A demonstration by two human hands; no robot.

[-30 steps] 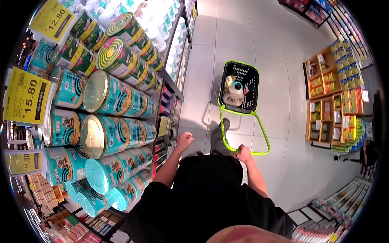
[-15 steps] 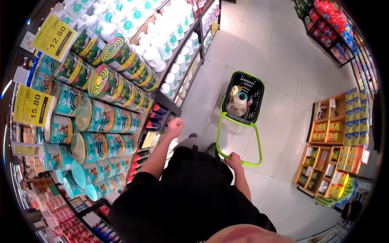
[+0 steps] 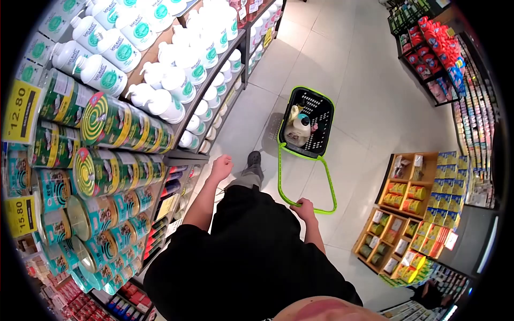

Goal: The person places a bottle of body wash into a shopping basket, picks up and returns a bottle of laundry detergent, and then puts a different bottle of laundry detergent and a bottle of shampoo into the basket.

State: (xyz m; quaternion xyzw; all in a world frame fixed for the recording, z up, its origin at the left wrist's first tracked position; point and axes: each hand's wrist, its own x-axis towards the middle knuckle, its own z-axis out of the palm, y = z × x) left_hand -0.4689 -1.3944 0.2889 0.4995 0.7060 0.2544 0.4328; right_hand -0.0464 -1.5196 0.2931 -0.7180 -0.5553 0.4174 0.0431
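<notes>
My right hand [image 3: 304,209] is closed around the bright green handle [image 3: 332,188] of a black shopping basket [image 3: 327,127] with a green rim. Inside the basket lie a pale bottle with a blue-green cap [image 3: 299,131] and a few smaller items that I cannot make out. The basket is over the tiled floor, ahead of me. My left hand [image 3: 221,167] hangs with curled fingers and nothing visible in it, close to the shelf on the left but apart from the goods.
White pump bottles [image 3: 120,51], green cylindrical packs [image 3: 126,120] and teal tubs [image 3: 96,216] fill the left shelf, with yellow price tags [image 3: 21,112]. A wooden display [image 3: 399,195] stands at right, a rack of red packs [image 3: 428,51] beyond it. Tiled aisle floor [image 3: 348,107] runs between.
I have stepped forward along the aisle, a shoe now showing ahead. The shelf goods and wooden display have shifted back in view. My right hand still holds the basket handle.
</notes>
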